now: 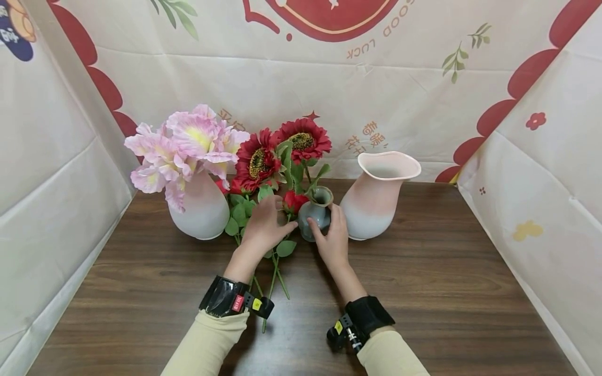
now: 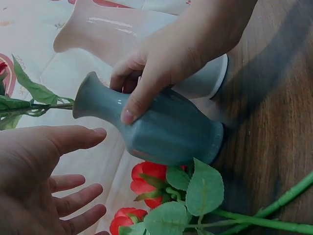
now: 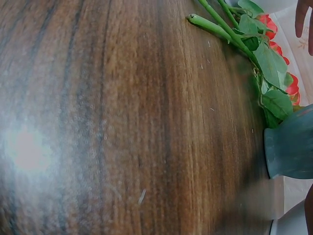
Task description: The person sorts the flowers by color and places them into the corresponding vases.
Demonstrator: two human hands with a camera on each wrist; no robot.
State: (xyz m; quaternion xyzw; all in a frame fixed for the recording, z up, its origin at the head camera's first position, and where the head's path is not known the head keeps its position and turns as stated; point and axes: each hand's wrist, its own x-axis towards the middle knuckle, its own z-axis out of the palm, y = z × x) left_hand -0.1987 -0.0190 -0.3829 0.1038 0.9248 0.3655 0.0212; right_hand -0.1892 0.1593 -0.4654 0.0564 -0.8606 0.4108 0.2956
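Note:
A small blue-grey vase (image 1: 310, 213) stands upright on the table, its neck and shoulder gripped by my right hand (image 1: 333, 241). In the left wrist view the right thumb presses the side of this vase (image 2: 166, 127). A leafy stem (image 2: 54, 106) runs into its mouth, and large red sunflowers (image 1: 303, 141) lean above and to the left of it. My left hand (image 1: 264, 227) hovers just left of the vase with fingers spread and nothing held. Red roses (image 1: 294, 201) with green leaves and stems lie on the table beside and below the left hand.
On the left, a pink-and-white vase (image 1: 199, 209) holds pink and yellow flowers (image 1: 188, 141). Close to the right hand stands another pink-and-white vase (image 1: 376, 203) with a wavy rim. A printed cloth (image 1: 282, 78) walls the back and sides of the brown wooden table (image 1: 437, 292).

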